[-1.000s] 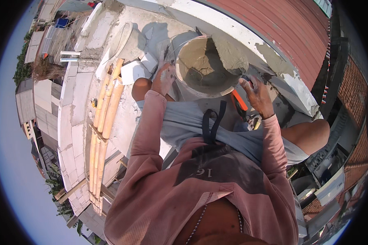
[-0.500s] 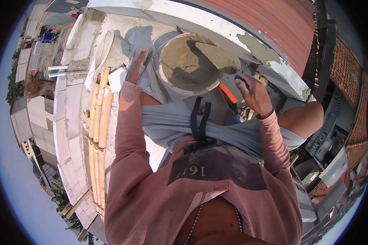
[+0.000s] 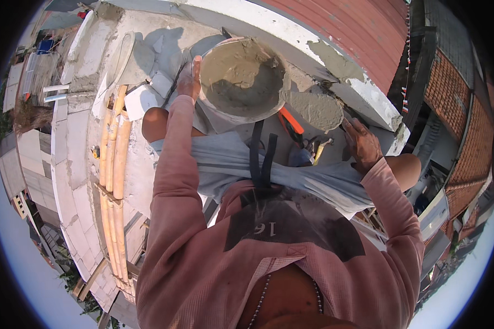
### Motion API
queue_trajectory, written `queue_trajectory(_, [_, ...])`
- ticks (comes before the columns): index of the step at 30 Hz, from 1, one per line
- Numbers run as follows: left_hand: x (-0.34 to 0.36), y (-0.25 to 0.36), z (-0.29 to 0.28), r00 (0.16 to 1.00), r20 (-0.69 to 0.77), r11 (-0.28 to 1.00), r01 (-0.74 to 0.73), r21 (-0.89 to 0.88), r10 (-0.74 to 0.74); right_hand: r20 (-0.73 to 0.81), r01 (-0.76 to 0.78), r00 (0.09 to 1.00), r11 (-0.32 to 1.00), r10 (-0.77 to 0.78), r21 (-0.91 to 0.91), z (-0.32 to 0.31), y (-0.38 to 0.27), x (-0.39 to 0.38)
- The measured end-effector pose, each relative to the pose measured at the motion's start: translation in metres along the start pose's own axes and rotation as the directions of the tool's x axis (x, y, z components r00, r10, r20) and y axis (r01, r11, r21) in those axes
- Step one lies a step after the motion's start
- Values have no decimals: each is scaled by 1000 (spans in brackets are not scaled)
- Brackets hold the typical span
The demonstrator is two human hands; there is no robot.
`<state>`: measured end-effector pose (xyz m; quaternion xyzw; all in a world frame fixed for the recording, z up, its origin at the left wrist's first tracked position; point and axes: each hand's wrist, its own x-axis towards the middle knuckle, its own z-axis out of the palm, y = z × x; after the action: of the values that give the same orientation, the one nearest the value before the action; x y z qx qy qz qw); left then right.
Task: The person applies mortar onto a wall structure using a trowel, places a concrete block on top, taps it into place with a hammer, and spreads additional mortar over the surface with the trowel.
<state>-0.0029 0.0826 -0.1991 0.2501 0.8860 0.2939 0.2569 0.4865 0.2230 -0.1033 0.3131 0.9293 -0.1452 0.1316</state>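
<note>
A bucket (image 3: 207, 104) of wet grey mortar stands in front of me, its mortar scooped hollow in the middle. My left hand (image 3: 189, 81) is against the bucket's left rim, one finger stretched up along it; the other fingers are partly hidden. My right hand (image 3: 363, 143) is closed around the handle end of a trowel. The trowel's broad blade (image 3: 315, 111) is coated with mortar and lies just right of the bucket, level with its near rim. Most of the handle is hidden by my fingers.
An orange-edged tool (image 3: 291, 119) and a yellow-handled tool (image 3: 320, 151) lie between my knees. Bamboo poles (image 3: 113, 164) run along the left. White block pieces (image 3: 144, 101) sit left of the bucket. A low white wall (image 3: 362, 85) borders a red metal roof (image 3: 357, 38).
The trowel has moved right and nearer, away from over the bucket. My right hand has moved right and down with it. My left hand, blurred before, now rests against the bucket's rim.
</note>
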Motion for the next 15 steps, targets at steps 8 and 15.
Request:
queue_trajectory(8, [-15,45,18,998,-55,881,-40,-471,16,-281,177,949,979,-142,105,-56,25,-33])
queue_trajectory(15, [-43,82,-2,935,-266,747,-347,-568,232,-177,38,984,939,24,341,-65,5,-18])
